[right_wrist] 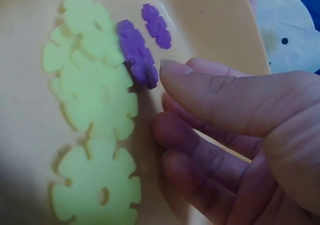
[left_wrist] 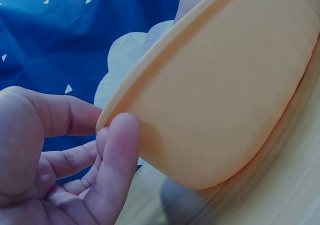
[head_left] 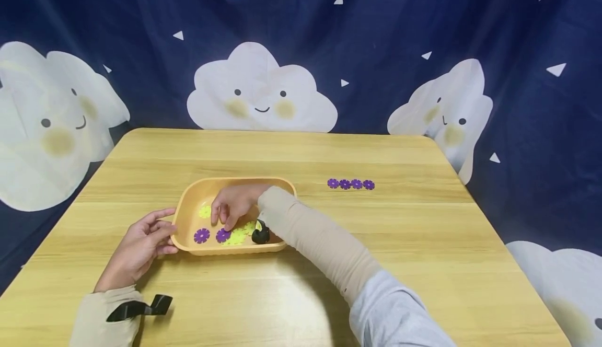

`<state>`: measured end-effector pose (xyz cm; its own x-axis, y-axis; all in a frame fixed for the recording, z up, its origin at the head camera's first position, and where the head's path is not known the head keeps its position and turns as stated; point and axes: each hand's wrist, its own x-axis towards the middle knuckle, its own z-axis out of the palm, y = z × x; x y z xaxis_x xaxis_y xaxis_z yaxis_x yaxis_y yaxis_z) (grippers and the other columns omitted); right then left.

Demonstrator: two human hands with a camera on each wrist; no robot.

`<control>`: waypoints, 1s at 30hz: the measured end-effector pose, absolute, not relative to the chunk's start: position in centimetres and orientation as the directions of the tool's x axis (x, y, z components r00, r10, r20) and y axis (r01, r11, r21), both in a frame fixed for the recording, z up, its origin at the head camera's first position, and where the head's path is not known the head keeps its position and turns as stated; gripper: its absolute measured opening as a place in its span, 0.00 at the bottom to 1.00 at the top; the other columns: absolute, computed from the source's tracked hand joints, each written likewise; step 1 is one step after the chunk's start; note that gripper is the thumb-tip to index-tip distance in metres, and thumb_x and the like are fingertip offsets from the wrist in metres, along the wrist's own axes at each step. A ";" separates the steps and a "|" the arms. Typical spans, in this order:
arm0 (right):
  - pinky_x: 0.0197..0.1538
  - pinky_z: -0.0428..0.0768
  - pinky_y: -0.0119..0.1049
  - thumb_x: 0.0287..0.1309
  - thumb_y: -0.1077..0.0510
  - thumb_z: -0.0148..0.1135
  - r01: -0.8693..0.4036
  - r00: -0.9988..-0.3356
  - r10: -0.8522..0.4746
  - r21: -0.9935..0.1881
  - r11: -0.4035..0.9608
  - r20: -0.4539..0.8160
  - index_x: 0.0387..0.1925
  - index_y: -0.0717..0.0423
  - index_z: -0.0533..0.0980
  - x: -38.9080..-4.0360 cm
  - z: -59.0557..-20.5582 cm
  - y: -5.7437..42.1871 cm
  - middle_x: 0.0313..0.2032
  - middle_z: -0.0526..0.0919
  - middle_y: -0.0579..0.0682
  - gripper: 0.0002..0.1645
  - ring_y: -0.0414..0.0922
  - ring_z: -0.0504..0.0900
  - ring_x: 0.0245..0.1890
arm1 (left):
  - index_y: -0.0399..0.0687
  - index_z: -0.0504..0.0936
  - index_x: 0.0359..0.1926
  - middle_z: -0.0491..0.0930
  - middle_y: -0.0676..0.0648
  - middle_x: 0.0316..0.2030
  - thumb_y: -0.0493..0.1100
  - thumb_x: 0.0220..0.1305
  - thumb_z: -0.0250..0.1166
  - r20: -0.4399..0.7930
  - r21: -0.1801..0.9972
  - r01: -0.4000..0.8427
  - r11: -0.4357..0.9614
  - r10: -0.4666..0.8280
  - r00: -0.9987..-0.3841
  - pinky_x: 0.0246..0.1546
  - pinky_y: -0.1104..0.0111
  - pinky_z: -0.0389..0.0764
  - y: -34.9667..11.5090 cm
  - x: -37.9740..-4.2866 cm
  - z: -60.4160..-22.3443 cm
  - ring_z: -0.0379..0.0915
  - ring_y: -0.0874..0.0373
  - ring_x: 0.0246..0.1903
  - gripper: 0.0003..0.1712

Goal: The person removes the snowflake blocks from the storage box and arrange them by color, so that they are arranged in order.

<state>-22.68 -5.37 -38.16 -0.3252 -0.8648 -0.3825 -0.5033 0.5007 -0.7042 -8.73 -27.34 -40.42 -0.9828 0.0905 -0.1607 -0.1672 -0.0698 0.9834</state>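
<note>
A shallow orange plastic tray (head_left: 186, 216) sits left of centre on the table. My left hand (head_left: 141, 242) pinches its left rim between thumb and fingers, as the left wrist view shows at the tray's edge (left_wrist: 150, 70). Reaching over the tray's right end, my right hand (head_left: 236, 201) is down inside with fingers loosely bent and nothing between them. Its thumb tip is right by a purple snowflake-shaped disc (right_wrist: 137, 55). A second purple disc (head_left: 201, 235) lies to the left. Several yellow snowflake discs (right_wrist: 97, 185) overlap along the near side; another yellow disc (head_left: 205, 211) lies farther back.
To the right of the tray, several purple snowflake discs (head_left: 350, 184) form a straight row on the wooden table (head_left: 414, 263). Behind the table hangs a dark blue curtain (head_left: 371, 28) printed with white clouds. A black strap (head_left: 138, 309) is on the left sleeve.
</note>
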 end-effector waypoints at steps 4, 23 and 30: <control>0.43 0.77 0.21 0.51 0.65 0.72 -0.518 -0.348 -0.851 -0.676 0.524 -0.393 0.43 0.54 0.80 -22.4 -38.5 -5.7 0.32 0.81 0.46 0.16 0.38 0.78 0.34 | 0.51 0.69 0.57 0.75 0.48 0.37 0.36 0.68 0.61 -0.163 0.984 -0.168 -0.053 0.085 -0.983 0.29 0.68 0.87 -27.3 -8.7 -40.5 0.75 0.60 0.28 0.19; 0.28 0.73 0.22 0.57 0.75 0.56 -0.511 -0.456 -0.804 -0.627 0.588 -0.383 0.45 0.54 0.77 -23.6 -38.3 -4.4 0.31 0.81 0.48 0.18 0.36 0.74 0.27 | 0.52 0.70 0.55 0.76 0.49 0.36 0.35 0.68 0.60 -0.147 0.986 -0.152 -0.067 0.084 -0.986 0.29 0.68 0.87 -27.3 -8.9 -40.3 0.75 0.60 0.28 0.18; 0.32 0.75 0.22 0.54 0.76 0.60 -0.475 -0.438 -0.816 -0.673 0.567 -0.378 0.46 0.56 0.78 -23.6 -38.0 -4.0 0.31 0.79 0.48 0.20 0.38 0.73 0.30 | 0.51 0.70 0.56 0.75 0.49 0.36 0.36 0.68 0.61 -0.142 0.987 -0.147 -0.062 0.083 -0.986 0.29 0.68 0.87 -27.3 -8.7 -40.4 0.74 0.61 0.28 0.18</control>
<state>-23.61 -3.98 -38.00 -0.4381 -0.8156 -0.3779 -0.4755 0.5670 -0.6726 -8.72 -27.32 -40.43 -0.9864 0.0828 -0.1417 -0.1470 -0.0623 0.9872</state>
